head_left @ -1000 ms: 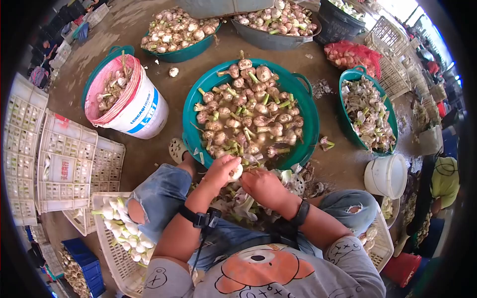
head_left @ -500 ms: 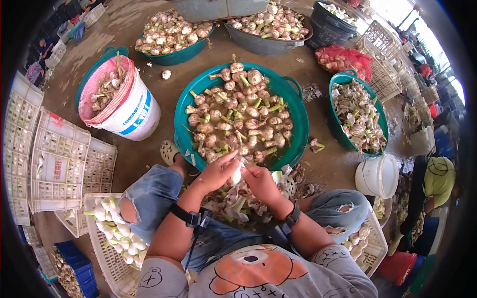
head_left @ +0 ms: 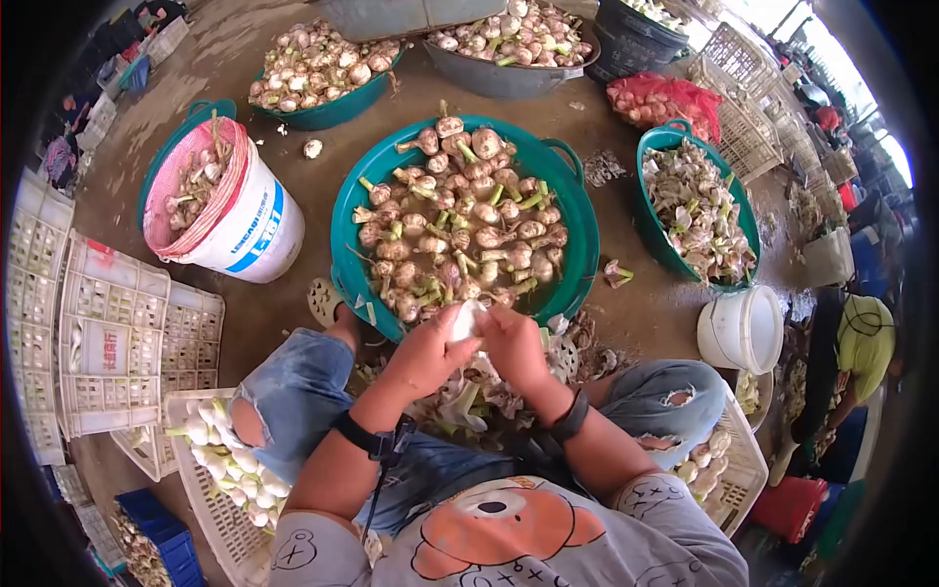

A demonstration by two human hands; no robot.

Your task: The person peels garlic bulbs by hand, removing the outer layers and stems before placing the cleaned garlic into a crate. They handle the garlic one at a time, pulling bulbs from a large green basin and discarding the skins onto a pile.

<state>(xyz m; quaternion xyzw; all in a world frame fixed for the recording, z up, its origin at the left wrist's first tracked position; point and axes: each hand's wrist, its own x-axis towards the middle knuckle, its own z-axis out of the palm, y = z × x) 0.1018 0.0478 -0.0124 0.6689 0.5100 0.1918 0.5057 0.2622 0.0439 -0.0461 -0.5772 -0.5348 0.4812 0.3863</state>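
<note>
Between my hands is a white, partly peeled garlic bulb (head_left: pixel 468 321), held over the near rim of a green tub (head_left: pixel 590 230). My left hand (head_left: pixel 430 349) is closed around its left side, with the thumb across the front. The fingers of my right hand (head_left: pixel 514 347) pinch it from the right, partly hiding it. Inside the tub, unpeeled garlic bulbs (head_left: pixel 460 215) with stalks lie in brownish water. Below my hands, a heap of stripped garlic skins (head_left: pixel 460 403) lies on the ground between my legs.
At my left a crate (head_left: pixel 186 440) holds white peeled bulbs; another crate (head_left: pixel 743 474) is at my right. A white bucket (head_left: pixel 269 230) stands left of the tub, a green basin (head_left: pixel 646 210) of skins right. A co-worker (head_left: pixel 866 342) bends at far right.
My hands have drawn together around the garlic bulb. My left fingers, stretched out earlier, are now curled around it. The whole view has shifted slightly.
</note>
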